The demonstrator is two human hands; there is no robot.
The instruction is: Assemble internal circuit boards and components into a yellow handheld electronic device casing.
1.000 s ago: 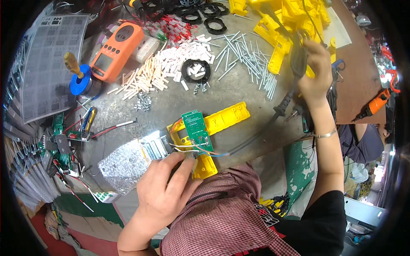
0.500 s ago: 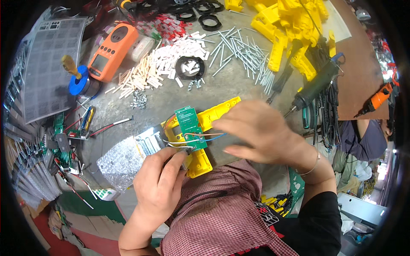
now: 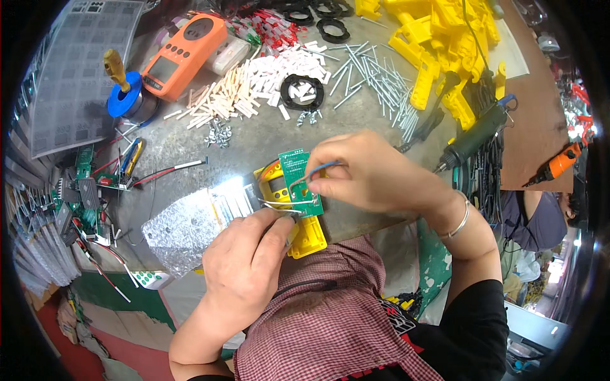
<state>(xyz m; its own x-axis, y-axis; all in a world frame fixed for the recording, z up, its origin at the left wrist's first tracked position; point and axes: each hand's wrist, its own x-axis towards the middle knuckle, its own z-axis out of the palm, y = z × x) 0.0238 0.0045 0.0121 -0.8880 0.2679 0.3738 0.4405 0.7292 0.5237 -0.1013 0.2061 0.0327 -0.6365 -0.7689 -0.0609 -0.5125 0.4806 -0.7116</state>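
Note:
A green circuit board lies across a yellow plastic housing, partly covering it. My right hand pinches a blue and a brown wire over the board's right side. At the board's lower left, the fingers of my left hand are closed on a small part that they mostly hide. White wires run from there across the board. Left of the housing, a silvery wrapped pack with a shiny end touches or nearly touches my left hand.
Behind lie white and beige sleeves, long screws and a black ring. An orange meter and solder spool stand at the far left. Yellow housings and a dark green power screwdriver are at the right.
My right hand has closed from a blurred, looser pose onto the blue and brown wires, lifting them. My left hand stays at the board's lower edge. The whole view has shifted slightly.

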